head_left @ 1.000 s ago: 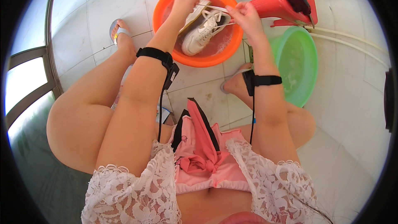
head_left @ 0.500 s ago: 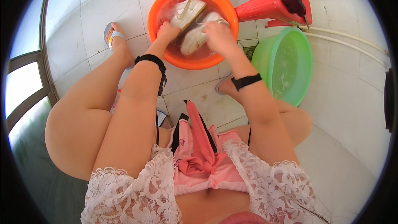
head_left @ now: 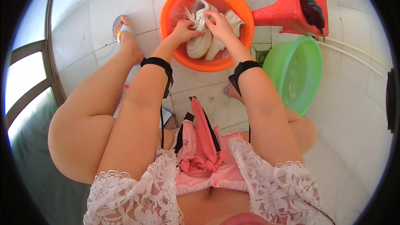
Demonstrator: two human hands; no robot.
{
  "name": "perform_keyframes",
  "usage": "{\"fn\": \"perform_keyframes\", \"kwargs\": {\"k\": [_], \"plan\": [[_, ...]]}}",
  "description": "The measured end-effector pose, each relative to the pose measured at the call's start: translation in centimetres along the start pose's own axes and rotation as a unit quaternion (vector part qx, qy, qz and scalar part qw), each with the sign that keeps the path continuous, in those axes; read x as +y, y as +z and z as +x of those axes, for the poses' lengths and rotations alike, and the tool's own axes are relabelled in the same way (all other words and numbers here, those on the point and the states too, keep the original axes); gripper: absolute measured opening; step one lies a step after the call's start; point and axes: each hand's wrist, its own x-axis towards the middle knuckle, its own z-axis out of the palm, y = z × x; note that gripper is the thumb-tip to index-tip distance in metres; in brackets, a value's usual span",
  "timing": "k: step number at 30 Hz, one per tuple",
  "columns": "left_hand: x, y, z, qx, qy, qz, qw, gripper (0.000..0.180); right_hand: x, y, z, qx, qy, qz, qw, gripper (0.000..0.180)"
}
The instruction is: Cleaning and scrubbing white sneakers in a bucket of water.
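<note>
Two white sneakers lie in water inside an orange basin (head_left: 166,25). The left sneaker (head_left: 197,49) is turned sole down, with its laces and opening facing up. Against its left side, my left hand (head_left: 184,32) is curled, the thumb across the top of the shoe. My right hand (head_left: 219,27) grips the same sneaker near its laces with thumb and fingers. Partly hidden under my right hand, the other sneaker (head_left: 234,20) leans beside the first one. Its far end shows at the basin's right side.
A green basin (head_left: 315,75) with some water tilts to the right of the orange one. Behind it stands a red plastic stool (head_left: 289,10) with dark cloth (head_left: 311,11) on it. A floor drain (head_left: 261,57) and white pipes (head_left: 354,54) are nearby.
The left sneaker has been turned from lying on its side to upright, next to the other. Both hands have come closer together, over this sneaker. The view has shifted slightly.
</note>
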Motion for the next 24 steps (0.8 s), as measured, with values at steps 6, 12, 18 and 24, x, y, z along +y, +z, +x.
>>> {"fn": "perform_keyframes", "kwargs": {"k": [6, 12, 18, 24], "plan": [[2.8, 1.1, -1.5, 0.04, 0.168, -0.005, 0.985, 0.039, -2.5, -0.3, -0.6, 0.121, -0.1, -0.191, 0.969, 0.016], [3.9, -0.1, -2.8, -0.068, -0.098, -0.159, 0.98, 0.036, -3.2, -1.4, -0.2, -0.096, -0.05, -0.276, 0.955, 0.025], [1.6, 0.6, -1.4, 0.242, -0.129, -0.019, 0.962, 0.029, -3.1, -1.9, -0.4, -0.106, -0.001, -0.177, 0.978, 0.019], [3.1, 1.3, -1.8, 0.073, -0.01, -0.053, 0.996, 0.026, 0.1, -5.5, -0.7, -0.11, -0.052, -0.103, 0.987, 0.015]]}}
